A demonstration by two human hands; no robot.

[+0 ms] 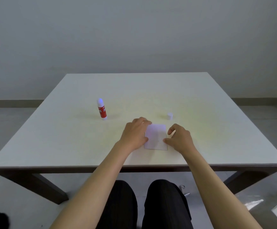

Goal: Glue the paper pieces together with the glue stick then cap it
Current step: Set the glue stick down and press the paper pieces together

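Note:
A white paper piece (pixel 156 138) lies flat on the table in front of me. My left hand (pixel 135 133) rests palm down on its left edge, fingers over the top left corner. My right hand (pixel 179 138) touches the right edge with thumb and curled fingers. The red and white glue stick (pixel 102 110) stands upright and uncapped to the left, well apart from both hands. Its small white cap (pixel 170 116) stands on the table just beyond my right hand. I cannot tell whether a second piece lies under the paper.
The white table (pixel 217 129) has a dark frame and legs. Its front edge runs just below my forearms. My knees in dark trousers show under it. A grey wall stands behind the table.

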